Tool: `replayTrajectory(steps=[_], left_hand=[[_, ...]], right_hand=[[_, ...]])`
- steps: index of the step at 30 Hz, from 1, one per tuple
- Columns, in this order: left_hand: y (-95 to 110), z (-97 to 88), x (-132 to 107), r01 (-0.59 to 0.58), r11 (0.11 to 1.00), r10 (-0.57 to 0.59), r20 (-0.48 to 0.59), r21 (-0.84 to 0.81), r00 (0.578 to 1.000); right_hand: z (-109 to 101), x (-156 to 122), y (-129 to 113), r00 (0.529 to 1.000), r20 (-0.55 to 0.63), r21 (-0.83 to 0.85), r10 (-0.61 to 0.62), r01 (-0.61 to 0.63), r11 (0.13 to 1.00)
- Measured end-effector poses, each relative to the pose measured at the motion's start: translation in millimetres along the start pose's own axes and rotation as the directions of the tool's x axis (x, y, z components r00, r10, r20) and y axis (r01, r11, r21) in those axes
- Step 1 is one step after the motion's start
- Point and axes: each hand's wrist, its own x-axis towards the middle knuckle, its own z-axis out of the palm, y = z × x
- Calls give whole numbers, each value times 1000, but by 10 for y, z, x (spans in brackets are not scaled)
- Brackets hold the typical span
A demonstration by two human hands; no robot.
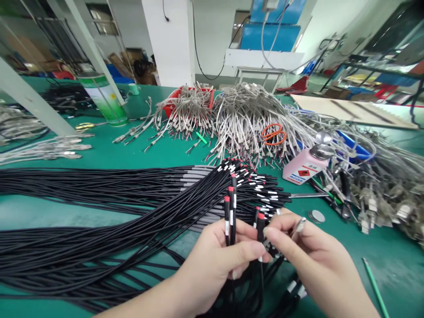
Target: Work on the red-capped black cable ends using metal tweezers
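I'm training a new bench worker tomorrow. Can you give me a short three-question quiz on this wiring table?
1. True or false: the left hand grips several black cables with red tips held upright.
2. What lies on the grey cable heap? A) orange scissors B) a hammer C) a tape roll
3. Fill in: the pink bottle lies on the ____ table.

Key: 1 true; 2 A; 3 green. The right hand pinches one red tip.

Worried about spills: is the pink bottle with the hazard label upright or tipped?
Tipped: the pink plastic bottle lies on its side on the green table, metal cap toward the grey cables.
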Motion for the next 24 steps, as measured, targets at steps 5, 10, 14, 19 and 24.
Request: replayTrajectory(steps=[5,10,14,19,24], left_hand=[[-9,4,-8,21,1000,-20,33,-24,999],[-30,9,-24,39,999,-38,52,-24,998],[-16,16,-32,56,994,-50,60,-91,997],[30,8,-34,10,996,-7,34,-86,999],[65,6,-47,10,997,-5,63,-76,998]], right_hand=[[-37,35,35,998,32,65,54,-56,996],[-32,12,68,999,-5,104,47,-46,994],[-45,-23,123,997,-44,133,66,-59,989],[-44,-63,48,996,-94,230,6,16,973],[-13,-121,-62,981,-192,189,-32,69,980]])
